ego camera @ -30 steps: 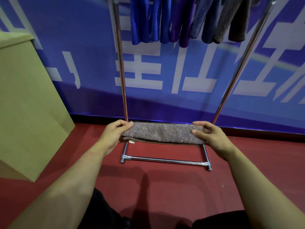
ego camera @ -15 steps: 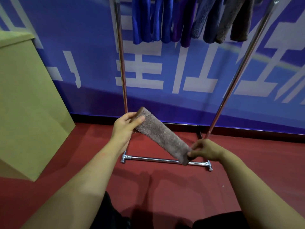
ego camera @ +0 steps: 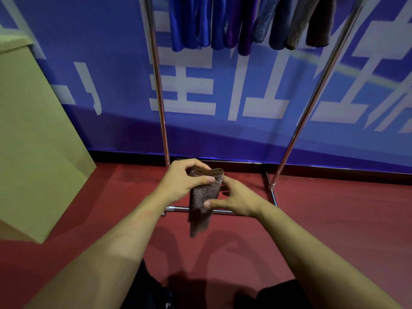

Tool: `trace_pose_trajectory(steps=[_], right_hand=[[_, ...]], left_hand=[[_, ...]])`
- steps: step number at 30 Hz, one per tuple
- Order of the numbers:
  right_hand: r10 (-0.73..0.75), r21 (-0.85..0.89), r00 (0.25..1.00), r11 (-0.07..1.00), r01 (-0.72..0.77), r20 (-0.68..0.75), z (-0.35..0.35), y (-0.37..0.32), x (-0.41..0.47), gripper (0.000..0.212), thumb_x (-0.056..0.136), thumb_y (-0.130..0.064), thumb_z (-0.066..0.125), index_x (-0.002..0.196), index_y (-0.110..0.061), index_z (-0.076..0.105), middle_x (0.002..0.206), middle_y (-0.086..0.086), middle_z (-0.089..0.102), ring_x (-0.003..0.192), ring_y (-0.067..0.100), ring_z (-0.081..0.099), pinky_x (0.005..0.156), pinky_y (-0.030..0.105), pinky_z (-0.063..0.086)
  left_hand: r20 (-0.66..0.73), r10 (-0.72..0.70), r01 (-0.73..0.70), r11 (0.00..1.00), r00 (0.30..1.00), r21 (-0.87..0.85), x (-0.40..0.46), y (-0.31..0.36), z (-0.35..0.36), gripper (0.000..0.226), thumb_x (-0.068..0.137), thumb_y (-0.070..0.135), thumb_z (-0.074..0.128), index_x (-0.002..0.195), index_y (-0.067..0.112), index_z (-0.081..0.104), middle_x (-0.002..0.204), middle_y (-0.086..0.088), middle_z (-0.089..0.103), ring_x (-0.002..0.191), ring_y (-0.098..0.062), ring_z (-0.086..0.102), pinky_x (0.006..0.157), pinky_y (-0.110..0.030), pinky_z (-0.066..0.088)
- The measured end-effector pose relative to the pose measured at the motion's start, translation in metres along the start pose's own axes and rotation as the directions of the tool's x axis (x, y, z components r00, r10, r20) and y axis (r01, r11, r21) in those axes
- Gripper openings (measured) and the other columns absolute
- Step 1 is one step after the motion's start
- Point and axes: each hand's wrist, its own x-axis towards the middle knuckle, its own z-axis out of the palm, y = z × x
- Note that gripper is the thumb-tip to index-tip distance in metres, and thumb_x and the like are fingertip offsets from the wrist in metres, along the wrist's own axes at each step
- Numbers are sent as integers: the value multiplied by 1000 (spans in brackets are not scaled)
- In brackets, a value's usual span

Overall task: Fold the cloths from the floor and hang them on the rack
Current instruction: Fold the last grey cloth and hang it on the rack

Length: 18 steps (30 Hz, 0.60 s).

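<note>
Nearest the camera, dark trousers (ego camera: 142,291) at six o'clock, and two bare forearms reach forward from five and seven. Between them hangs the folded brown plush cloth (ego camera: 204,195), long axis running twelve to six, folded edge up top, loose ends pointing down at the floor. The left hand (ego camera: 185,181) comes in from nine o'clock and grips the top of the cloth, fingers curled over the fold and thumb pressed across the near face. The right hand (ego camera: 236,201) sits at three o'clock of the cloth, lower down, thumb stretched flat against the mid-section; its fingers reach behind the fabric, so how far they curl cannot be told. So the cloth hangs below the left grip and just left of the right palm, clear of the ground.

Under it, dark red carpeted floor (ego camera: 334,219). Just beyond, the chrome tubular clothes rack (ego camera: 296,128), base rails on the carpet, uprights rising toward twelve. At nine, a tan cardboard box (ego camera: 38,139). Farthest back, a blue banner wall with white characters (ego camera: 211,90), and at twelve a row of blue, purple and brown cloths (ego camera: 245,21) hanging from above.
</note>
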Motion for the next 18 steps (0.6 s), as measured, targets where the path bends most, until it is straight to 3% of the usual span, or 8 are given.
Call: trace_pose_trajectory(steps=[4, 7, 12, 16, 18], right_hand=[[39, -29, 998, 999, -38, 47, 3, 12, 1, 37, 83, -26, 82, 117, -18, 69, 111, -4, 76, 97, 2, 68, 94, 28, 54], [56, 41, 993, 997, -61, 100, 3, 16, -1, 26, 87, -19, 79, 111, -14, 72, 108, -3, 76, 97, 1, 67, 91, 26, 55], [107, 211, 982, 967, -139, 159, 2, 8, -1, 27, 87, -6, 76, 113, -2, 70, 110, 12, 77, 98, 15, 73, 89, 30, 58], [70, 285, 989, 953, -105, 133, 3, -7, -2, 22, 88, -4, 75, 109, -9, 71, 109, 14, 76, 99, 20, 73, 94, 39, 58], [46, 331, 993, 940, -79, 107, 3, -13, -3, 21, 88, -2, 74, 108, -10, 72, 106, 11, 77, 98, 19, 73, 92, 36, 59]], left_hand=[[-110, -8, -2, 997, 994, -84, 1, 0, 1, 26, 68, 9, 89, 84, 23, 74, 83, 2, 77, 78, -8, 69, 81, -27, 57], [-210, -33, 7, 992, 977, -125, 5, -3, -3, 24, 69, 10, 88, 86, 22, 75, 83, 4, 76, 77, -7, 68, 79, -25, 55], [-362, -114, 51, 983, 925, -179, 8, -11, -14, 22, 73, 13, 87, 93, 13, 76, 84, -1, 76, 77, -7, 68, 77, -24, 55], [-379, -203, 101, 957, 903, -273, 11, -19, -18, 23, 76, 14, 84, 97, 14, 74, 90, -5, 76, 82, -11, 69, 80, -29, 56], [-334, -265, 118, 908, 905, -401, 12, -18, -16, 28, 81, 13, 80, 106, 12, 70, 95, -8, 75, 86, -15, 70, 84, -34, 55]])
